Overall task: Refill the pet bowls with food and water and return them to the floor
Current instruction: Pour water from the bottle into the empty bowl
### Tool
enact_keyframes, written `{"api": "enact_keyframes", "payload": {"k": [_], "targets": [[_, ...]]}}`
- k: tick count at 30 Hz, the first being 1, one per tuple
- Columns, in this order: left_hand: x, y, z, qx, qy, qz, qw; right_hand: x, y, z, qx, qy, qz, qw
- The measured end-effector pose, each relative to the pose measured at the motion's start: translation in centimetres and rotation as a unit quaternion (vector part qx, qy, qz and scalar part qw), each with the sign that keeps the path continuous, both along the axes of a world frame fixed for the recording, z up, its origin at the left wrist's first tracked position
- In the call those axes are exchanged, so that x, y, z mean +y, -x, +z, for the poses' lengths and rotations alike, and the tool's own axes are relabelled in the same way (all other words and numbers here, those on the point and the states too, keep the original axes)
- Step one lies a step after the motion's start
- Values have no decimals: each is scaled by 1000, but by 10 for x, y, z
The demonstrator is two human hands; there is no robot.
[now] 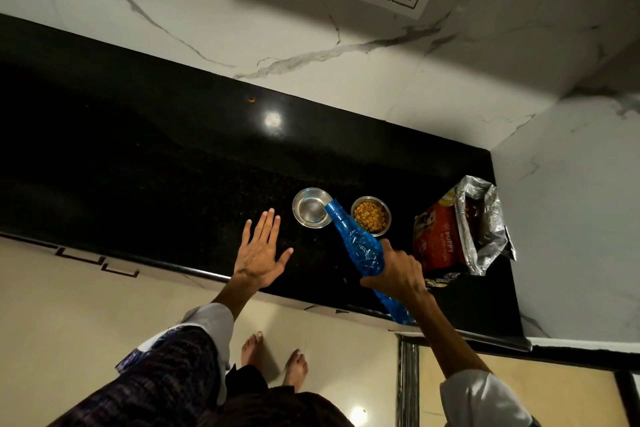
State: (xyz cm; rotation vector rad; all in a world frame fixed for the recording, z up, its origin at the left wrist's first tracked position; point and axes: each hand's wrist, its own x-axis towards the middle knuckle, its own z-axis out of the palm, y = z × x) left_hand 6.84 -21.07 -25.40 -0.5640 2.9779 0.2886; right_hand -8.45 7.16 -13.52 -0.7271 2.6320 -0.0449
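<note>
A right hand [398,270] grips a tilted blue bottle [356,243], its mouth over a steel water bowl [311,207] on the black counter [156,156]; the left hand [261,253] lies flat, fingers spread. Beside it sits a kibble-filled bowl [370,217], then an open puppy-food bag [460,229].

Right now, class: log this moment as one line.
right hand: tips blue bottle over water bowl | left hand: open | food bowl: filled

Pale grey sleeves [211,315] are pushed up, baring both forearms. A dark purple-and-black woven wrap [166,378] with a fine pattern hangs over the front. The hands [261,255] are bare and ringless; the feet [273,357] are bare.
</note>
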Motion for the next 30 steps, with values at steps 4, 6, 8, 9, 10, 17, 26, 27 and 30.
{"api": "enact_keyframes", "payload": {"k": [4,6,8,9,10,17,26,27,30], "targets": [[1,0,0,-5,2,0,1000,-1,0,0,4,-4,0,1000],[1,1,1,-6,3,0,1000,-1,-1,1,3,-3,-2,1000],[0,1,3,-11,5,0,1000,-2,-1,2,3,-4,-3,1000],[0,1,3,-16,6,-1,1000,-3,-1,2,4,-5,-2,1000],[1,0,4,-17,7,-2,1000,-3,-1,3,4,-6,-1,1000],[1,0,2,1,0,1,1000,-2,-2,2,-3,-18,-2,1000],[1,-1,3,12,-2,3,1000,-6,-3,3,-8,-24,-2,1000],[1,-1,2,12,-1,4,1000,-5,-3,3,-8,-24,-2,1000],[1,-1,2,15,-2,3,1000,-5,-3,3,-7,-19,-1,1000]]}}
